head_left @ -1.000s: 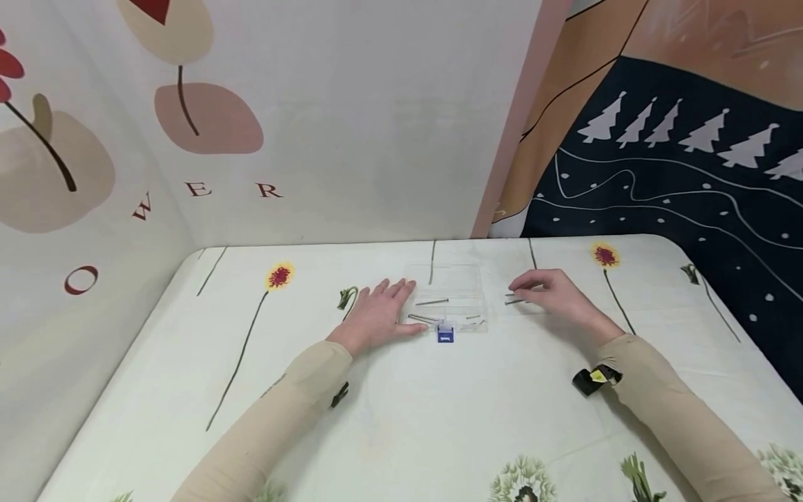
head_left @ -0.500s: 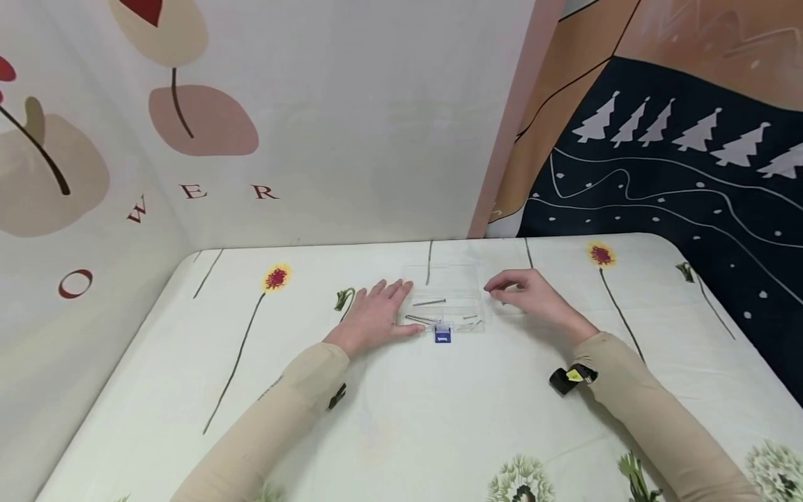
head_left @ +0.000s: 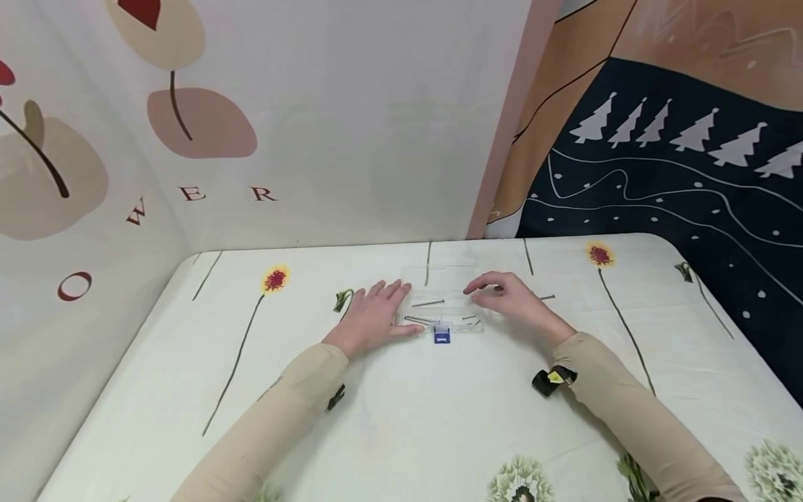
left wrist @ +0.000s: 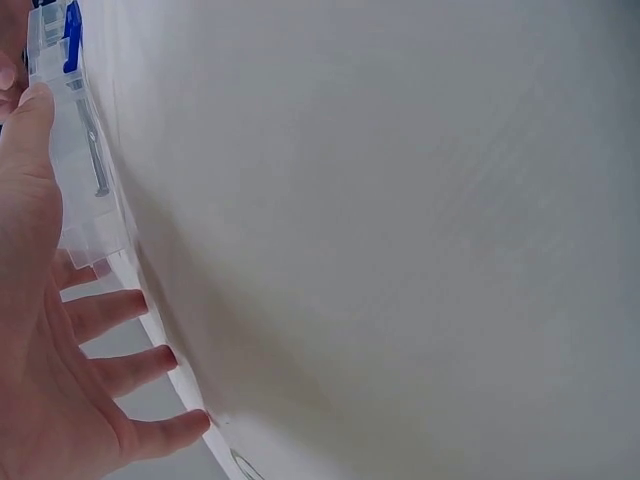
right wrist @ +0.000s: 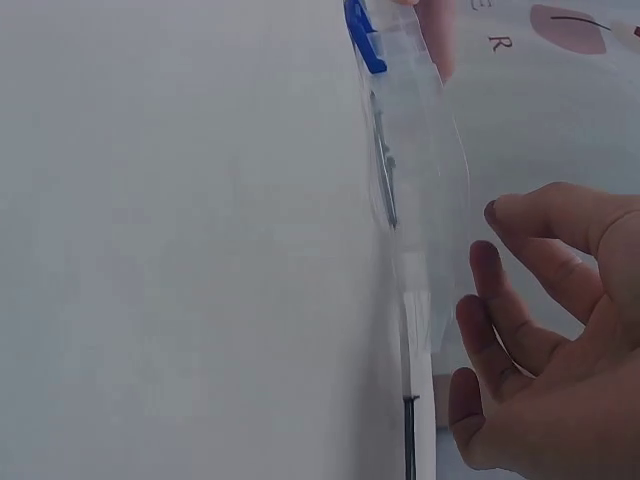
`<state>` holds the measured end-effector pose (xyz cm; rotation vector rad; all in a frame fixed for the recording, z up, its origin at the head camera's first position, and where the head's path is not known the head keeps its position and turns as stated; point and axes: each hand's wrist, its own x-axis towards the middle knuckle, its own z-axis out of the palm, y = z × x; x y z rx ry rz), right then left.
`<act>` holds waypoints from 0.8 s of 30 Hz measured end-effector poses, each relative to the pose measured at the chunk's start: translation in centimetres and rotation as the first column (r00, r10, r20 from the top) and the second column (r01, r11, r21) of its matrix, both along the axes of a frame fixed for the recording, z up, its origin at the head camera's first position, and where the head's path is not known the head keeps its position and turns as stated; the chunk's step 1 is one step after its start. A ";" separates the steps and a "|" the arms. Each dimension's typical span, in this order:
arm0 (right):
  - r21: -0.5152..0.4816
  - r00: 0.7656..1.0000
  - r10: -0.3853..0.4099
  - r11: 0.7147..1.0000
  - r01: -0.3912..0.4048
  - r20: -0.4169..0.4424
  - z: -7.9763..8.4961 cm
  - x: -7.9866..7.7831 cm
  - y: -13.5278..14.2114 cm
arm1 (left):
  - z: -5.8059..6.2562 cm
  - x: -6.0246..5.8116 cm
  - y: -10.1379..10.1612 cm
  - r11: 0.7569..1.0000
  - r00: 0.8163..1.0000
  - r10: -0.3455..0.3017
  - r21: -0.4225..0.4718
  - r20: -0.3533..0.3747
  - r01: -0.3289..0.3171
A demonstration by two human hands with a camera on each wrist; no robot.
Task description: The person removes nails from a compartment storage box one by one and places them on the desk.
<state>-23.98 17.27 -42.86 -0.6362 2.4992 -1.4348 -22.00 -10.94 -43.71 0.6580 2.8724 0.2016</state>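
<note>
A clear plastic case (head_left: 452,276) with a blue latch (head_left: 442,335) lies on the table, its lid folded back. Several metal nails (head_left: 429,302) lie in its compartments. My left hand (head_left: 376,314) rests at the case's left side, fingers spread and thumb along the front edge. Over the right side of the case is my right hand (head_left: 509,301). Its thumb and forefinger meet at the tips around the dark end of a nail (right wrist: 490,210), mostly hidden; the other fingers curl loosely. Another nail (right wrist: 410,435) lies on the table beside the case, partly behind the right hand in the head view.
A white cloth printed with flowers covers the table (head_left: 401,418). Behind it hangs a pale printed curtain (head_left: 351,139), with a dark tree-patterned cloth (head_left: 659,181) at the right. Black camera straps (head_left: 552,380) sit at the sleeves.
My right hand has moved left from the loose nails to over the case's right side. A nail on the table now shows to its right. The left hand stays in place.
</note>
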 end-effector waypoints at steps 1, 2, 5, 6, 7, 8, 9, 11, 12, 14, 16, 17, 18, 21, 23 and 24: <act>0.002 1.000 0.007 1.000 -0.007 -0.008 -0.1 0.0 -0.2 | 0.0 0.0 0.0 1.000 1.000 0.001 0.001 -0.001 -0.001; 0.006 1.000 0.012 1.000 -0.012 -0.016 -0.1 -0.1 -0.3 | 0.0 0.0 0.0 1.000 1.000 0.002 0.001 -0.003 -0.002; 0.015 0.999 0.025 1.000 -0.025 -0.042 -0.2 -0.3 -0.9 | 0.0 0.0 0.0 1.000 1.000 0.002 0.002 -0.007 -0.002; 0.021 0.998 0.029 0.999 -0.028 -0.052 -0.2 -0.3 -1.1 | 0.0 0.0 0.0 1.000 1.000 0.003 0.001 -0.008 -0.003; 0.031 0.998 0.032 0.999 -0.030 -0.062 -0.2 -0.4 -1.4 | 0.0 0.0 0.0 1.000 1.000 0.004 0.000 -0.009 -0.004; 0.044 0.997 0.034 0.999 -0.031 -0.070 -0.2 -0.5 -1.6 | 0.0 0.0 0.0 1.000 1.000 0.004 -0.001 -0.013 -0.004; 0.054 0.996 0.038 0.998 -0.033 -0.078 -0.2 -0.6 -1.8 | 0.1 0.0 0.0 1.000 1.000 0.005 -0.001 -0.015 -0.005; 0.077 0.994 0.048 0.996 -0.041 -0.098 -0.3 -0.8 -2.1 | 0.0 -0.1 0.0 1.000 1.000 0.003 -0.001 -0.022 -0.003; 0.087 0.993 0.054 0.995 -0.045 -0.107 -0.4 -0.9 -2.3 | 0.0 -0.1 0.0 1.000 1.000 0.002 -0.001 -0.026 -0.002; 0.101 0.992 0.063 0.994 -0.051 -0.112 -0.5 -1.0 -2.6 | -0.1 -0.1 0.0 1.000 0.999 0.000 -0.003 -0.035 0.000; 0.118 0.990 0.074 0.991 -0.059 -0.119 -0.6 -1.2 -2.9 | -0.1 -0.1 0.0 1.000 0.999 0.000 -0.008 -0.041 0.000; 0.129 0.990 0.075 0.990 -0.059 -0.117 -0.6 -1.2 -3.0 | -0.1 -0.1 0.0 1.000 0.999 0.001 -0.010 -0.042 -0.001; 0.140 0.990 0.078 0.988 -0.061 -0.119 -0.7 -1.3 -3.1 | -0.1 -0.1 0.0 1.000 0.999 0.002 -0.012 -0.044 -0.003; 0.180 0.988 0.083 0.982 -0.059 -0.129 -0.7 -1.4 -3.5 | 0.0 -0.1 0.0 1.000 0.999 0.004 -0.014 -0.046 -0.005; 0.205 0.987 0.087 0.977 -0.057 -0.139 -0.6 -1.4 -3.6 | 0.0 -0.1 -0.1 1.000 0.999 0.003 -0.011 -0.047 -0.004; 0.217 0.986 0.089 0.975 -0.056 -0.142 -0.6 -1.4 -3.7 | 0.0 -0.1 -0.1 1.000 0.999 0.003 -0.009 -0.045 -0.003</act>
